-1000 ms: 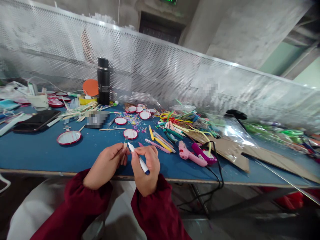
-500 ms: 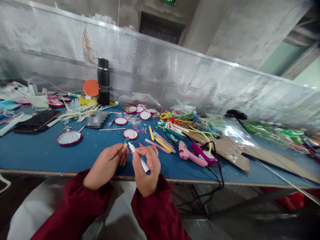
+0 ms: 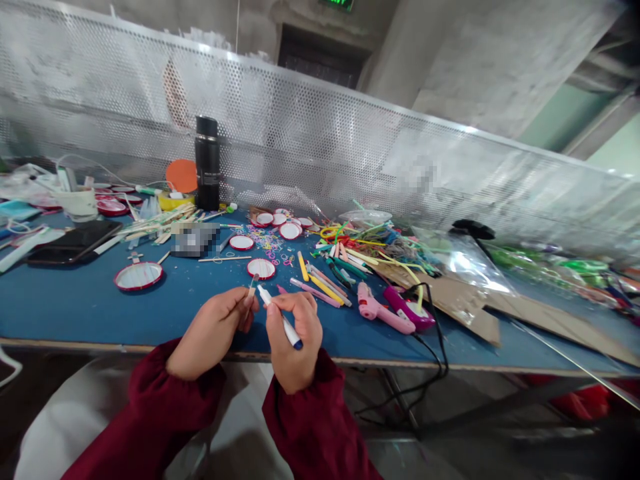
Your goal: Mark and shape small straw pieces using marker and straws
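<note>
Head-worn camera, looking forward and down, close over table (image 3: 90, 303) edge

The right hand (image 3: 293, 340) and its pen (image 3: 280, 319) have drifted slightly rightward.

1 long blue-topped table (image 3: 75, 300) spans view, pale edge strip along front, dark metal legs (image 3: 403, 407) below. Perforated metal screen (image 3: 325, 133) stands along table's far side. Behind it: grey concrete wall (image 3: 500, 53), dark doorway (image 3: 320, 57), green lit sign (image 3: 337, 3) above. Pale green wall (image 3: 565, 113) far right. Light even, diffuse.
</note>
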Tool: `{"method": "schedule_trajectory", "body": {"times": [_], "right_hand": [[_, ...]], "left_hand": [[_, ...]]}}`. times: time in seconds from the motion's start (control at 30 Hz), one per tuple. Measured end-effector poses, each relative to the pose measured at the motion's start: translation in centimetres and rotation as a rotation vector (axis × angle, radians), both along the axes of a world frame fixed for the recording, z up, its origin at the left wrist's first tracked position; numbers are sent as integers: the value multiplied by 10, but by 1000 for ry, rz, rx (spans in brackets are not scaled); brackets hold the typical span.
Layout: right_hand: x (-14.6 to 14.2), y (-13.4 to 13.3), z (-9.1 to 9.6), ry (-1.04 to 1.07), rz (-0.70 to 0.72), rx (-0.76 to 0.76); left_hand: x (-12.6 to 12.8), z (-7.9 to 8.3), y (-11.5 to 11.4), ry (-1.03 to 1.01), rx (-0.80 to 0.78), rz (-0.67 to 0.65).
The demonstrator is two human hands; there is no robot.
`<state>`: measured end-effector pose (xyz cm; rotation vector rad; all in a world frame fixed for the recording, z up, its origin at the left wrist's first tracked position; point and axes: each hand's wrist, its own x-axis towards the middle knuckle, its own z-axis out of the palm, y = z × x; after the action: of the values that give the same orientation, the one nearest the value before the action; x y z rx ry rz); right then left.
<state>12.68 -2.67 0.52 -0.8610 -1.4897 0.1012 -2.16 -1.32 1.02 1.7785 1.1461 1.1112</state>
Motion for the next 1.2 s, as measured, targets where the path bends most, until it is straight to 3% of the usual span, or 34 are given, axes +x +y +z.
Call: {"method": "schedule_trajectory", "body": {"times": [1.2], "right_hand": [[1, -1, 0, -6, 19, -20]], "left_hand": [[0, 0, -1, 16, 7, 7]]}}
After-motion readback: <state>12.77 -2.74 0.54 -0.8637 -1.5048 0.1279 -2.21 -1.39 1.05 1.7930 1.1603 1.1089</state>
